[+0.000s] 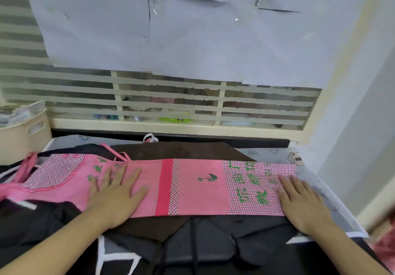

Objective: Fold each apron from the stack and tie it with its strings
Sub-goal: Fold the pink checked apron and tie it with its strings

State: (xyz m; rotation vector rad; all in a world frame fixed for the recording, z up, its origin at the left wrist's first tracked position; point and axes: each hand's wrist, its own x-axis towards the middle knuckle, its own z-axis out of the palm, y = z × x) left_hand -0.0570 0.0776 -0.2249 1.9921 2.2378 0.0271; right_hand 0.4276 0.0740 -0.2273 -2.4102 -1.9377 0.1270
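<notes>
Pressing pink apron (192, 187), hands (116, 193) flat, strings (23, 172) blurred

Two bare forearms are seen, with no sleeve reaching into view on either one. The left hand (116, 193) and the right hand (303, 204) are uncovered: no glove, ring, watch or bracelet is worn. The fingernails are kept short and unpainted.

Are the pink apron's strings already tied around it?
No. The pink apron lies in a long flat strip under both open hands, and its strings trail loose at its left end.
</notes>
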